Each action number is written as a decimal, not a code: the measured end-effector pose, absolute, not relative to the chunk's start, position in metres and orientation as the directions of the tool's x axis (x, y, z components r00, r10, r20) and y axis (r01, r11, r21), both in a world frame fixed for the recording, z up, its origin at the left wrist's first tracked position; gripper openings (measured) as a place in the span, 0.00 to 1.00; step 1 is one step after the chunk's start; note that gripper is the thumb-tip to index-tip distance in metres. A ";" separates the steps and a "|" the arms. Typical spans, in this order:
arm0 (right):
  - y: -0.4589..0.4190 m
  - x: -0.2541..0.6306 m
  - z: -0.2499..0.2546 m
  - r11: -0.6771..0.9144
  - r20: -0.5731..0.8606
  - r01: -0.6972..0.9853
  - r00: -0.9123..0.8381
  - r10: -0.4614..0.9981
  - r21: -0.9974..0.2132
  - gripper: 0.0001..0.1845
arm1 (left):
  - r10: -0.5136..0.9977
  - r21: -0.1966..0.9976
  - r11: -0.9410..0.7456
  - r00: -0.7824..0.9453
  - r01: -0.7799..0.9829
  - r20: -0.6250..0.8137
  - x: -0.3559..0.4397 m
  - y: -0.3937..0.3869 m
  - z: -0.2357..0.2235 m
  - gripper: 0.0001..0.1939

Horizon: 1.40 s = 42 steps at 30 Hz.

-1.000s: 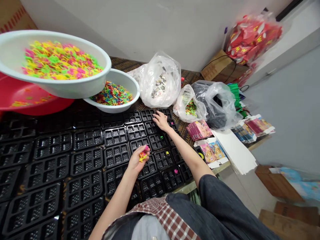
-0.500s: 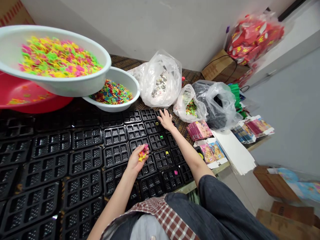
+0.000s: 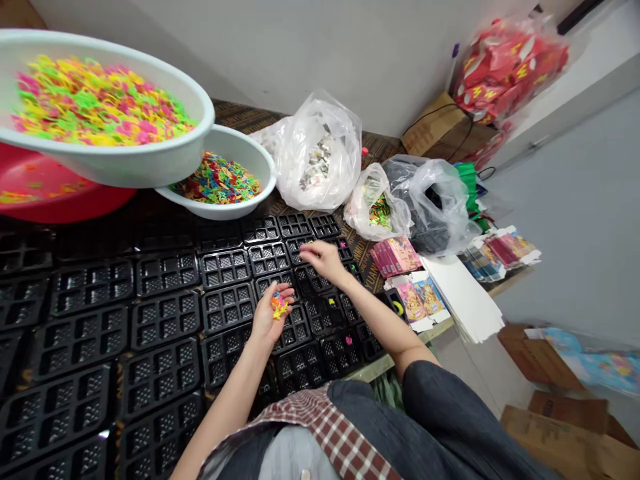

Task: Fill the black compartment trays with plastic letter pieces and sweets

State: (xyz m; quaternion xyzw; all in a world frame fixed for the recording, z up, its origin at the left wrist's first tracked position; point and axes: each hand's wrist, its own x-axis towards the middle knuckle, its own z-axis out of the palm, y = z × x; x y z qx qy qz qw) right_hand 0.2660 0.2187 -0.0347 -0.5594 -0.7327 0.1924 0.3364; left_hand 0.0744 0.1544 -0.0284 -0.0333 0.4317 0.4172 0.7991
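My left hand (image 3: 270, 312) is cupped palm up over the black trays, holding a small pile of colourful plastic pieces (image 3: 279, 305) in yellow, pink and orange. Farther forward and to the right, my right hand (image 3: 326, 261) hovers above the trays with its fingertips pinched together. Whatever those fingertips hold, if anything, is too small to make out. Beneath both hands lie rows of black compartment trays (image 3: 225, 268). Single small pieces sit in some of them: a pink piece (image 3: 349, 340), a yellow piece (image 3: 331, 302) and another pink piece (image 3: 343, 245).
At the left stand a large white basin (image 3: 150, 157) of bright pieces, a red basin (image 3: 75, 203) and a smaller white basin (image 3: 215, 211). Clear plastic bags (image 3: 325, 153) line the wall. Printed boxes (image 3: 395, 256) and white card sheets (image 3: 463, 300) lie at the right.
My right hand has drawn back from the far trays, its spread fingers now pinched. A pink piece shows in a tray near where it was. The left hand has turned its palm further up.
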 end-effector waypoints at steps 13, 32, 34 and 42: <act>0.299 0.327 -0.057 -0.162 0.238 0.884 0.288 0.928 -0.438 0.15 | 0.612 0.164 0.595 0.312 -0.787 -0.727 0.058 0.165 -0.032 0.12; 0.164 0.213 -0.025 0.475 0.252 0.519 -0.443 0.860 -0.711 0.06 | 0.648 0.025 0.579 0.441 -0.815 -0.621 0.067 0.163 -0.039 0.14; 0.160 0.213 -0.023 0.489 0.277 0.537 -0.429 0.860 -0.687 0.08 | 0.647 0.043 0.586 0.435 -0.809 -0.627 0.069 0.160 -0.039 0.14; 0.160 0.209 -0.037 0.497 0.441 0.671 -0.272 0.855 -0.550 0.09 | 0.606 0.017 0.644 0.497 -0.764 -0.621 0.070 0.153 -0.056 0.03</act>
